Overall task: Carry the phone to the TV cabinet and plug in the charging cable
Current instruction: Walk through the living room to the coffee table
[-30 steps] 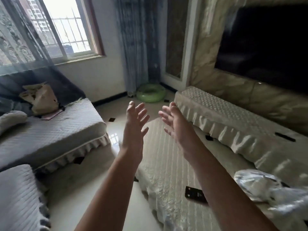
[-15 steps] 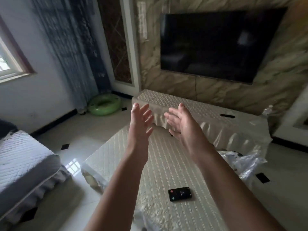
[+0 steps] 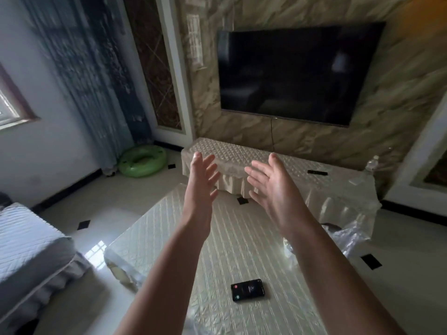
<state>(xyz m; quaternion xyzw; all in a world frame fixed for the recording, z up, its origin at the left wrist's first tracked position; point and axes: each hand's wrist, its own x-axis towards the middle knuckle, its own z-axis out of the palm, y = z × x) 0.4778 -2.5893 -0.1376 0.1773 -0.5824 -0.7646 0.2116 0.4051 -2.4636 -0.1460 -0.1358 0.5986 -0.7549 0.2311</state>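
A black phone lies screen up, lit with an incoming call, on the cream-covered coffee table, between my forearms. My left hand and my right hand are both raised in front of me with fingers spread, palms facing each other, holding nothing, well above and beyond the phone. The TV cabinet, draped in a cream quilted cover, stands against the marble wall under the dark TV. A thin black cable hangs from the TV down to the cabinet. No charging plug is discernible.
A black remote and a clear bottle sit on the cabinet's right part. Crumpled clear plastic lies at the table's right edge. A green swim ring rests on the floor by the curtain. A grey-covered sofa stands at the left.
The view has swung right from the window and sofa toward the TV wall. The phone has come fully into view on the table. My hands stay raised and spread.
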